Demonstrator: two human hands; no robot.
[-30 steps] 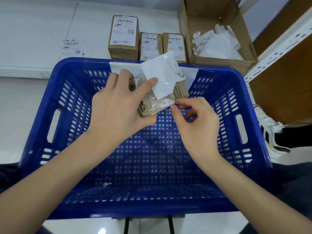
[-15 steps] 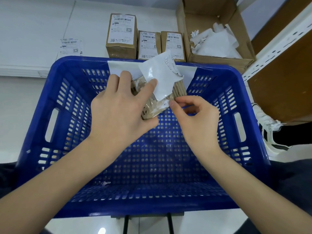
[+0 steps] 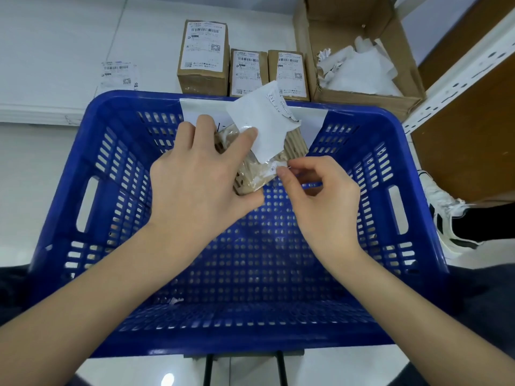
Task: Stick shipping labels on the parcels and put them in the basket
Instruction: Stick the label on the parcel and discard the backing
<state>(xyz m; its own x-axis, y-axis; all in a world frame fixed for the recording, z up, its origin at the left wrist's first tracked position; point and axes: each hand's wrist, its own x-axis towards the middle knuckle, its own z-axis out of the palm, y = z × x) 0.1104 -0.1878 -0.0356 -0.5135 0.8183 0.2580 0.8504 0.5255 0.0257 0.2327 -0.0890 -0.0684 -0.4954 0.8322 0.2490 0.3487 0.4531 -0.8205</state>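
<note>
1. The left hand (image 3: 195, 176) grips a brown parcel (image 3: 259, 168), fingers curled over its top and thumb under its near end, holding it above the blue basket (image 3: 92, 151), towards the far wall.
2. A white label sheet (image 3: 262, 118) lies over the parcel's upper face, its far part lifting free; the left index fingertip presses on its near-left edge.
3. The right hand (image 3: 320, 196) pinches the label's near corner (image 3: 274, 168) between thumb and index finger, at the parcel's right edge; the other fingers are curled.
4. The basket floor holds no parcels; a small white scrap (image 3: 175, 300) lies near its front wall.
5. Beyond the basket, 3 labelled boxes (image 3: 246, 71) stand side by side on the counter (image 3: 55, 37), the left 1 taller than the other 2.
6. A loose label (image 3: 118, 76) lies flat to their left.
7. An open carton (image 3: 362, 51) with crumpled white paper sits to their right.
8. A white shoe (image 3: 443, 201) shows at the right edge.
</note>
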